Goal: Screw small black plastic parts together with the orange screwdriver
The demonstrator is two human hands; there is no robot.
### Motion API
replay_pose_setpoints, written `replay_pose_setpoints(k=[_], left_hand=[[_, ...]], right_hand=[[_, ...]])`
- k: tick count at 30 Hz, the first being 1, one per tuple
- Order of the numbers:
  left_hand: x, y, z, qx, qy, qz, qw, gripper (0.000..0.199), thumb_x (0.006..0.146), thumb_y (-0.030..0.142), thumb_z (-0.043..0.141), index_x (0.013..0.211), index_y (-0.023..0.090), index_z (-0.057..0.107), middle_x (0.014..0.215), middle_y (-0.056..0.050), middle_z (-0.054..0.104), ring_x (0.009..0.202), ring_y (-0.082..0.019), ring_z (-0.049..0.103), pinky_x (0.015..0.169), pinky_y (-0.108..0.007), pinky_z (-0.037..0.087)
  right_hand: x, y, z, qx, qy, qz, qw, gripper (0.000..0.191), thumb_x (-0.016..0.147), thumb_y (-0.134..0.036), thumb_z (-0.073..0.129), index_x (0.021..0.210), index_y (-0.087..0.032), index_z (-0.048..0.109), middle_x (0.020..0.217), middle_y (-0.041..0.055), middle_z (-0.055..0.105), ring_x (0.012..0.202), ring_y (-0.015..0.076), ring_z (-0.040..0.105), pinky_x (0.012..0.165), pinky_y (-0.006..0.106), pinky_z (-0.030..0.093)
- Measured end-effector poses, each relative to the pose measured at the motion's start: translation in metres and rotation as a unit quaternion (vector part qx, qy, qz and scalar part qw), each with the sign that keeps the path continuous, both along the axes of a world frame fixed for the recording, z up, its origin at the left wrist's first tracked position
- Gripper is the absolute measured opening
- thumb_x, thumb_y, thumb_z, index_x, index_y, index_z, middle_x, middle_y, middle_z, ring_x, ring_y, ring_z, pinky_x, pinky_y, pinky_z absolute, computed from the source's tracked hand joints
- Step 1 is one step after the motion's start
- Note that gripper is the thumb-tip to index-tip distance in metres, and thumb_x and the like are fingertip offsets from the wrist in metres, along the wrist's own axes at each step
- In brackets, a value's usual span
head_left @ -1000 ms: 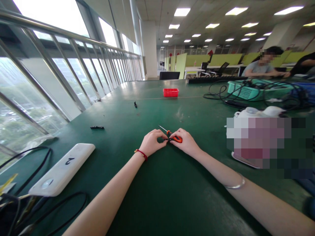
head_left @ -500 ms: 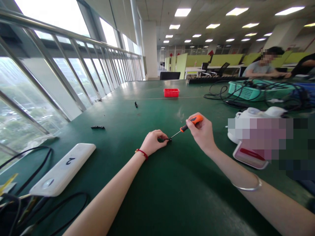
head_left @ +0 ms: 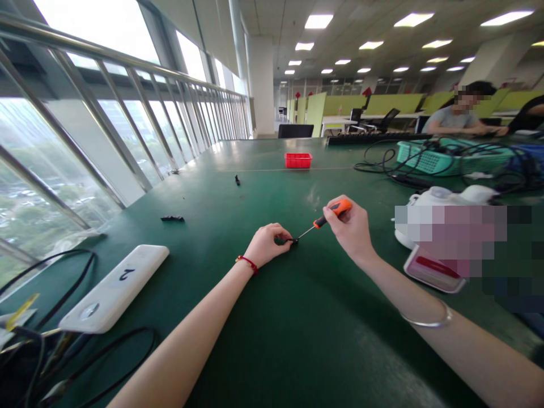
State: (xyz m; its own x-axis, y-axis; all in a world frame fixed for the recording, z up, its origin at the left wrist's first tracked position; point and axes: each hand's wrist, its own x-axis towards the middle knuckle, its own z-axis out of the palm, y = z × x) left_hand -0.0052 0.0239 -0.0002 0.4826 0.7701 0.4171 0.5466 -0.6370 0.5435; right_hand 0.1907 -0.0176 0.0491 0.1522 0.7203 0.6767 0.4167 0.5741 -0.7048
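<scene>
Head view: The left hand [head_left: 270,245] is positioned low over the green table [head_left: 323,351], near its middle. Its thumb and forefinger pinch a small black part [head_left: 295,241], which is mostly covered by the fingertips. The right hand [head_left: 352,231] grips the orange-and-black handle of a screwdriver [head_left: 319,221] between thumb and fingers. The screwdriver is tilted, with its handle raised to the right and its shaft directed down and left to the black part. The tip is at the part; exact seating cannot be determined at this size.

A red cord bracelet [head_left: 247,263] is worn on the left wrist, and a silver bangle [head_left: 429,324] on the right forearm.

Left of the hands lie a white block [head_left: 114,289] with a dark marking and, beyond it, a black strip-shaped piece [head_left: 172,219]. A smaller black piece [head_left: 237,180] lies farther back. A red tray [head_left: 298,161] is located beyond the hands, well apart from them. At far right, black cables [head_left: 385,168] trail over and around a teal basket [head_left: 425,161].
</scene>
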Motion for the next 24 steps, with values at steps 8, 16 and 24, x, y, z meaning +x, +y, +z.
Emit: replay_pose_setpoints(k=[8,16,24], left_hand=[[0.001,0.000,0.001,-0.004,-0.004,-0.002,1.000,0.009,0.069,0.020,0.061,0.074,0.017,0.068,0.076,-0.003,0.064,0.070,-0.013,0.059,0.067,-0.025,0.050],[0.000,-0.001,0.002,-0.006,-0.002,0.001,1.000,0.009,0.069,0.020,0.061,0.074,0.017,0.069,0.075,-0.003,0.064,0.070,-0.013,0.059,0.068,-0.025,0.050],[0.000,0.000,0.001,-0.001,0.001,0.000,1.000,0.009,0.070,0.021,0.061,0.075,0.018,0.069,0.076,-0.002,0.064,0.070,-0.013,0.059,0.068,-0.026,0.050]], right_hand=[[-0.001,-0.001,0.001,-0.007,0.001,0.007,1.000,0.013,0.075,-0.024,0.056,0.065,-0.020,0.048,0.063,-0.0032,0.048,0.053,0.0087,0.042,0.050,0.023,0.036],[0.000,-0.001,0.002,-0.021,-0.006,0.007,1.000,0.014,0.075,-0.023,0.055,0.064,-0.020,0.047,0.062,-0.0032,0.046,0.053,0.0090,0.041,0.051,0.023,0.035],[-0.004,-0.010,0.011,-0.059,-0.058,0.014,0.997,0.026,0.079,-0.036,0.051,0.059,-0.019,0.049,0.056,-0.0024,0.049,0.051,0.0100,0.045,0.052,0.024,0.035]])
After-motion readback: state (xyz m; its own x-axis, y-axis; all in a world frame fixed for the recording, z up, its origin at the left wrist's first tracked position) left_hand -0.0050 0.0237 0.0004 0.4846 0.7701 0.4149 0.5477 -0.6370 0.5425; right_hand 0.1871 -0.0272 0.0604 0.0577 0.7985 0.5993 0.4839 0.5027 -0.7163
